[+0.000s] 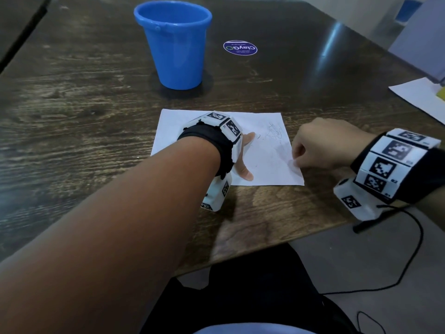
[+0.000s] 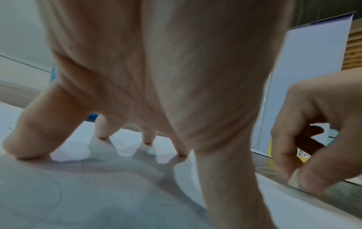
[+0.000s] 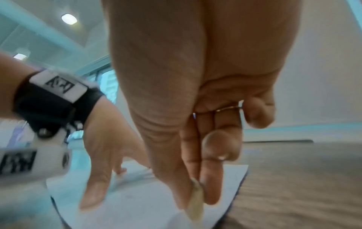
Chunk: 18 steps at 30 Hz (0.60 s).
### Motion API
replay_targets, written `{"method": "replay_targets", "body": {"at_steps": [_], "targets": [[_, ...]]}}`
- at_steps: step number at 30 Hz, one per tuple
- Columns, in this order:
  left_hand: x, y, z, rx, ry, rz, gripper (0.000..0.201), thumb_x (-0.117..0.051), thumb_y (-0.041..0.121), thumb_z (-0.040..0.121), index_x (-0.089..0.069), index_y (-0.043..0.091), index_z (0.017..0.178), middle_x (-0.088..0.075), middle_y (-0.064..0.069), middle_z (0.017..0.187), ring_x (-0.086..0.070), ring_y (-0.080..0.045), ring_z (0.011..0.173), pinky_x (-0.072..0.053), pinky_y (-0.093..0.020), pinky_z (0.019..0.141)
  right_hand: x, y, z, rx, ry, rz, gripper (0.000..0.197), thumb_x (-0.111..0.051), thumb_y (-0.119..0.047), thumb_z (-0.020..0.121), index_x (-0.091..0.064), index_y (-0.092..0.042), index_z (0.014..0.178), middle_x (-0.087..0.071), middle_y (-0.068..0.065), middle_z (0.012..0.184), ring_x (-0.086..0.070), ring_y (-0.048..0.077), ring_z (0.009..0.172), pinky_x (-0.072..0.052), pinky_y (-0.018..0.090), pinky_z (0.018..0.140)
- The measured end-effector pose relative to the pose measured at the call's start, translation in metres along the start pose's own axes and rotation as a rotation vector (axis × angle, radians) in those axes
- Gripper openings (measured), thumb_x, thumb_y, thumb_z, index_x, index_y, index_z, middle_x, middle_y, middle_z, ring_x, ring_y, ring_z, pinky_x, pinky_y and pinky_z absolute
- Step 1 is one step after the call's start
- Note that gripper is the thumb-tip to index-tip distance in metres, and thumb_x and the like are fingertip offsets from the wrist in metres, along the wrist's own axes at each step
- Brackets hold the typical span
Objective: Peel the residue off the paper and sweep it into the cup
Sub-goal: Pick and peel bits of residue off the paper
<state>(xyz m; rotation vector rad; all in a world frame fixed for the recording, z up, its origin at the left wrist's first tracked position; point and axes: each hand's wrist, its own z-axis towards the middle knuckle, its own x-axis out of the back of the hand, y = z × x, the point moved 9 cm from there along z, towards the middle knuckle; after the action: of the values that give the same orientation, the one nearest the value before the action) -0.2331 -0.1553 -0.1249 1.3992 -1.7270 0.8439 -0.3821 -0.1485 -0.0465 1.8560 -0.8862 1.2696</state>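
Residue (image 3: 195, 201) pinched between right fingers (image 3: 210, 186)

The cup (image 1: 177, 44) is bright blue, and the paper (image 1: 265, 160) is white with faint grey pencil scribbles. The surface (image 1: 72, 104) is dark brown with streaky wood grain and carries a round purple sticker (image 1: 240, 47) with white lettering. Both wristbands (image 1: 395, 162) are black with white blocks of black-and-white square marker patterns; the residue (image 3: 195, 201) looks pale, yellowish-cream.
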Motion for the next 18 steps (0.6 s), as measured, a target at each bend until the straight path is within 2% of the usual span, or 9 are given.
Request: {"method": "replay_targets", "body": {"at_steps": [2,5,9,10,12,15,18], "targets": [[0.0,-0.001,0.0,0.004,-0.004,-0.002,0.132,-0.074,0.078,0.064,0.01,0.039,0.159,-0.011,-0.009,0.168,-0.024,-0.04,0.149,-0.028,-0.056,0.114,0.0,-0.007,-0.002,0.058,0.02,0.123,0.006,-0.073,-0.036,0.08,-0.076,-0.031,0.077,-0.07,-0.017,0.073,-0.063,0.005,0.077,-0.057,0.035,0.073],[0.001,0.0,-0.001,-0.003,-0.002,0.008,0.131,-0.075,0.076,0.066,0.01,0.038,0.159,-0.01,-0.01,0.168,-0.024,-0.04,0.149,-0.028,-0.055,0.114,-0.012,-0.015,-0.009,0.127,-0.015,0.195,0.004,-0.075,-0.034,0.079,-0.078,-0.031,0.079,-0.069,-0.021,0.067,-0.062,-0.005,0.07,-0.056,0.03,0.073],[0.002,0.002,-0.004,-0.011,0.001,0.006,0.13,-0.075,0.073,0.069,0.009,0.036,0.16,-0.007,-0.01,0.169,-0.021,-0.038,0.15,-0.026,-0.054,0.115,-0.021,-0.007,-0.014,0.139,-0.142,0.15,0.004,-0.078,-0.034,0.079,-0.079,-0.032,0.076,-0.068,-0.027,0.066,-0.061,-0.01,0.068,-0.053,0.021,0.069],[0.002,0.002,-0.004,-0.01,0.002,0.009,0.13,-0.075,0.074,0.068,0.009,0.036,0.16,-0.007,-0.01,0.169,-0.02,-0.038,0.151,-0.026,-0.054,0.115,-0.022,-0.004,-0.015,0.133,-0.177,0.132,0.004,-0.078,-0.034,0.079,-0.079,-0.032,0.076,-0.068,-0.027,0.067,-0.061,-0.009,0.069,-0.052,0.021,0.069],[0.002,0.002,-0.002,-0.002,-0.003,0.013,0.131,-0.075,0.074,0.067,0.01,0.037,0.16,-0.007,-0.01,0.169,-0.02,-0.038,0.151,-0.026,-0.055,0.115,-0.021,-0.001,-0.016,0.126,-0.219,0.08,0.005,-0.077,-0.035,0.08,-0.079,-0.033,0.076,-0.069,-0.025,0.068,-0.062,-0.005,0.07,-0.056,0.027,0.071],[0.002,0.0,-0.002,0.005,-0.016,0.033,0.132,-0.073,0.078,0.065,0.011,0.038,0.159,-0.012,-0.011,0.168,-0.027,-0.038,0.148,-0.03,-0.053,0.112,-0.009,-0.002,-0.013,0.125,-0.114,0.102,0.006,-0.075,-0.038,0.082,-0.079,-0.035,0.079,-0.07,-0.022,0.071,-0.063,-0.001,0.074,-0.057,0.034,0.075],[0.002,-0.003,0.0,0.016,-0.018,0.053,0.133,-0.07,0.084,0.061,0.012,0.042,0.157,-0.017,-0.01,0.167,-0.033,-0.036,0.145,-0.032,-0.051,0.111,-0.003,-0.008,-0.012,0.155,0.025,0.164,0.009,-0.069,-0.035,0.089,-0.078,-0.035,0.092,-0.07,-0.02,0.081,-0.063,0.007,0.082,-0.054,0.035,0.079]]}}
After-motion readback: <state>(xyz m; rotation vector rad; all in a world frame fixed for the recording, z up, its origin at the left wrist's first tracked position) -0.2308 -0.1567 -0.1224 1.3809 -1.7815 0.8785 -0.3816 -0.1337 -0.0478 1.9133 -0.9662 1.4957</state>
